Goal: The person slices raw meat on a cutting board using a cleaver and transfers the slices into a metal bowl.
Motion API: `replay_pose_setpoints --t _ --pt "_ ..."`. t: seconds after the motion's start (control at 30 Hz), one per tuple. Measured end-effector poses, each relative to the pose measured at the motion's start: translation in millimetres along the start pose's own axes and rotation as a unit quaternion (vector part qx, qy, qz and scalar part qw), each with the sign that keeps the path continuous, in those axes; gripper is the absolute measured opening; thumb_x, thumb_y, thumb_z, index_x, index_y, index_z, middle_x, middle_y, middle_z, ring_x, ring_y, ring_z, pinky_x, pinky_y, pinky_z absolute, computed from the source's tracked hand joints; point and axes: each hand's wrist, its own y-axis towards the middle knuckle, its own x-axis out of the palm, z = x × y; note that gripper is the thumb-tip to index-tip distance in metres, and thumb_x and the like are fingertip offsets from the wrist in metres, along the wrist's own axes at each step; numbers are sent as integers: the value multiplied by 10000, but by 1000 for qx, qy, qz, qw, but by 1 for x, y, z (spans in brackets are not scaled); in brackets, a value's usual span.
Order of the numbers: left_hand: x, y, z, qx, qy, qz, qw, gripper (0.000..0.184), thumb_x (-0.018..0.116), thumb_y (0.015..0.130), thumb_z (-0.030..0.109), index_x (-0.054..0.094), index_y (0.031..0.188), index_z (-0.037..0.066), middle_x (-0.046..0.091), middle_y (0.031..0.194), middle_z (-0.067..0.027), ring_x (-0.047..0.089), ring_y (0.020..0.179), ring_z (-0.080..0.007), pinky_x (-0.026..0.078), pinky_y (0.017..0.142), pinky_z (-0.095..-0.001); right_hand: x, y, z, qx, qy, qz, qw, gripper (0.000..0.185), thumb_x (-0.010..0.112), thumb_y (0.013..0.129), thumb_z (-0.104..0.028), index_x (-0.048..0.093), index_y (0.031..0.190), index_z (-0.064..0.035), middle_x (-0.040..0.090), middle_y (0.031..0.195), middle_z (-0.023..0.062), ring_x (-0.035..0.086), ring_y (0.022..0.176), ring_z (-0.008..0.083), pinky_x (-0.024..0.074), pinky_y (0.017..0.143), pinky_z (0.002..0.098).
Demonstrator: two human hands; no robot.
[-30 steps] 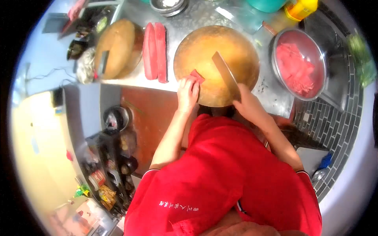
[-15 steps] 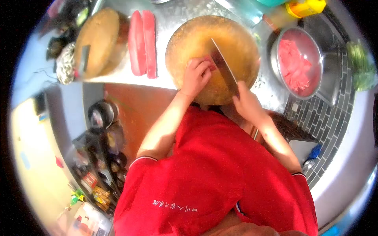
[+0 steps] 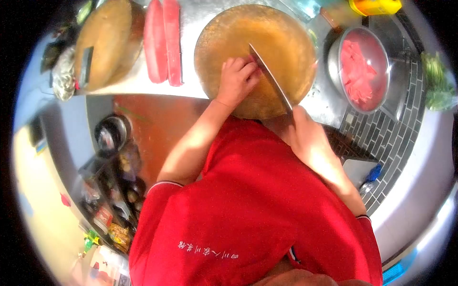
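Note:
On the round wooden chopping board (image 3: pixel 281 43), my left hand (image 3: pixel 237 81) has its curled fingers pressed on a small piece of red meat (image 3: pixel 258 72), mostly hidden beneath them. My right hand (image 3: pixel 307 136) grips the handle of a kitchen knife (image 3: pixel 271 78). The blade lies diagonally across the board, right beside the fingertips of my left hand, its tip pointing away from me. Whether the edge is in the meat cannot be made out. Two long strips of red meat (image 3: pixel 163 45) lie side by side on the metal counter, left of the board.
A metal bowl (image 3: pixel 337 66) of sliced meat (image 3: pixel 357 71) stands to the right. Another round board (image 3: pixel 107 43) with a dark-bladed tool (image 3: pixel 86 66) is at far left. A yellow bottle (image 3: pixel 377 6) sits at the back right, and leafy greens (image 3: pixel 438 81) at the far right.
The view has shifted, so the counter sits higher in it. The knife shows less of its blade side and has come closer to my left fingers. Both hands keep their hold.

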Motion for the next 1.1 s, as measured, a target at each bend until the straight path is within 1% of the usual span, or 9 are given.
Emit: replay_pose_setpoints --t 0.13,0.3,0.43,0.5,0.6,0.7,0.8,0.93,1.1 --pt "2 1 -2 9 -15 17 1000 298 791 756 119 723 1044 90 692 1157 -86 610 1022 -332 483 902 -457 8 4 10 -8 29 -2 1000 208 537 919 18 426 1095 26 609 983 368 631 874 576 508 763 626" --pt "5 -2 -8 6 -21 18 1000 285 772 740 94 714 1018 109 688 1140 -66 605 1003 -317 474 874 -451 41 100 20 -97 9 73 992 219 532 898 21 446 1098 44 648 838 340 636 844 550 503 762 614" --pt "2 1 -5 19 -39 40 998 284 759 732 78 710 1009 120 681 1124 -62 599 999 -310 470 864 -442 37 125 24 -146 3 97 985 218 526 898 20 448 1101 40 652 838 335 643 851 544 503 770 611" --pt "6 -5 -2 3 -27 38 999 275 755 734 73 709 1001 118 679 1123 -65 598 1001 -309 472 870 -439 39 117 30 -145 14 98 985 226 526 893 32 444 1103 40 655 846 331 647 860 542 504 770 611" --pt "0 -1 -1 -11 -12 28 999 272 752 742 69 708 1009 95 686 1124 -89 602 993 -330 482 878 -445 45 72 41 -91 12 49 995 251 526 887 50 430 1117 24 651 859 335 645 878 549 502 778 614" --pt "-3 2 2 0 -28 36 999 266 752 754 74 706 1017 84 689 1102 -100 603 978 -338 487 873 -450 34 28 48 18 8 -10 1000 259 521 892 57 414 1122 6 638 903 347 637 894 563 497 786 619" --pt "-2 -2 1 0 -20 33 999 255 760 763 85 710 1013 86 689 1085 -98 605 968 -335 488 867 -448 21 26 42 -51 16 45 998 247 513 909 46 400 1121 -7 618 945 365 629 914 575 489 777 631" --pt "1 1 0 8 -29 33 999 247 779 765 107 719 1004 88 690 1085 -94 610 965 -331 491 866 -449 0 19 6 1 -7 -20 1000 210 498 916 44 398 1098 17 601 987 386 616 927 588 488 781 641" --pt "5 -2 -5 -1 -24 31 999 254 790 753 105 725 997 88 699 1102 -94 620 988 -328 499 877 -451 -5 11 7 2 25 -32 999 223 504 914 34 405 1114 33 603 1001 388 618 897 589 481 789 649"
